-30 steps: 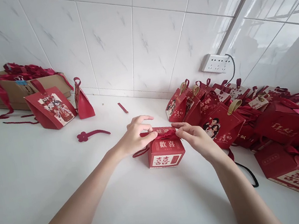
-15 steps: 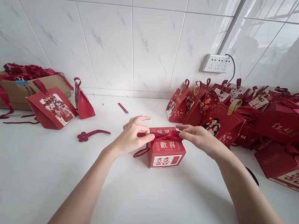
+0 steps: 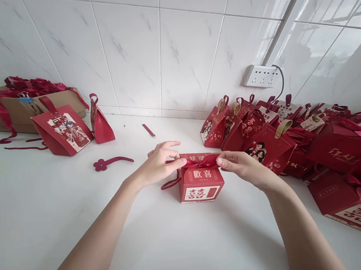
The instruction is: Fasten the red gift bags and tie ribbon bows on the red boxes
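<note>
A red gift box (image 3: 202,188) with gold characters and a white front label stands on the white table. Across its top runs a red satin ribbon (image 3: 202,163), knotted near the middle. My left hand (image 3: 161,161) pinches the ribbon's left side between thumb and forefinger, other fingers stretched out. At the right side, my right hand (image 3: 238,165) has the ribbon's other part between thumb and fingers. A dark red twisted cord (image 3: 170,184) sticks out at the box's left.
Red gift boxes (image 3: 271,148) crowd the right side. At left are a cardboard box (image 3: 1,110) of ribbons, two triangular red boxes (image 3: 63,130) and a flower-ended strap (image 3: 112,162). A small red strip (image 3: 148,130) lies near the wall, below a power socket (image 3: 262,76).
My right hand has shifted slightly to the right and its fingers have drawn closer together. The left hand and the box have hardly moved.
</note>
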`<state>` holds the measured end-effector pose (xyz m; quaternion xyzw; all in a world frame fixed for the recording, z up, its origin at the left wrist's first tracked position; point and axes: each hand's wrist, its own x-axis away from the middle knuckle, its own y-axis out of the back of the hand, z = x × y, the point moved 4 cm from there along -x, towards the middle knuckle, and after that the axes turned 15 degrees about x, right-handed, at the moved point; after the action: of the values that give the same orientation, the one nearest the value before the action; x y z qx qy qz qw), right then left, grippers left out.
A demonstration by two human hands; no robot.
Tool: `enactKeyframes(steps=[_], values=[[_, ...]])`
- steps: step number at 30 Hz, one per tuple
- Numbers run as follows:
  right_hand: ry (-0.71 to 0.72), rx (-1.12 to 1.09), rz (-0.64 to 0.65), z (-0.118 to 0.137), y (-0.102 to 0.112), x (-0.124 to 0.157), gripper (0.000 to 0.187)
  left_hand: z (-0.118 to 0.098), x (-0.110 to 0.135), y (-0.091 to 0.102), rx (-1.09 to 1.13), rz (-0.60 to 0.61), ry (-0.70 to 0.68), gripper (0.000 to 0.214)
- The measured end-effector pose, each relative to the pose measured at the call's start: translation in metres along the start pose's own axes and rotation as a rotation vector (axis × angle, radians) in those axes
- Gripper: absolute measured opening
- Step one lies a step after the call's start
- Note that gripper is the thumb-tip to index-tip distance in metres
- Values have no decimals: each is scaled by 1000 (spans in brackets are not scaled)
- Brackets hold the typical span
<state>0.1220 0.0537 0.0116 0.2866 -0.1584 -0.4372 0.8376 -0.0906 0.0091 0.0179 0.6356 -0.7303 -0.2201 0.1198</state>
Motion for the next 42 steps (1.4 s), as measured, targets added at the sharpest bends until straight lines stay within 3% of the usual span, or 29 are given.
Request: enactKeyframes(steps=[5,11,13,18,34,42], values=[[76,82,-75,-2,4,-1,30,-1,0,-1,8,-20,-26,32],[241,413,-385,7,12,5,10,-1,0,0,-42,-13,-45,31],[341,464,-422,12,13,9,6,-1,0,0,-53,-8,-47,30],[472,442,-364,17,14,14,11,1,0,0,-47,15,-20,30],[428,461,-216,10,18,14,12,0,1,1,-100,60,-22,31],[399,487,-234,5,24,14,13,-1,1,1,-105,72,-39,30]])
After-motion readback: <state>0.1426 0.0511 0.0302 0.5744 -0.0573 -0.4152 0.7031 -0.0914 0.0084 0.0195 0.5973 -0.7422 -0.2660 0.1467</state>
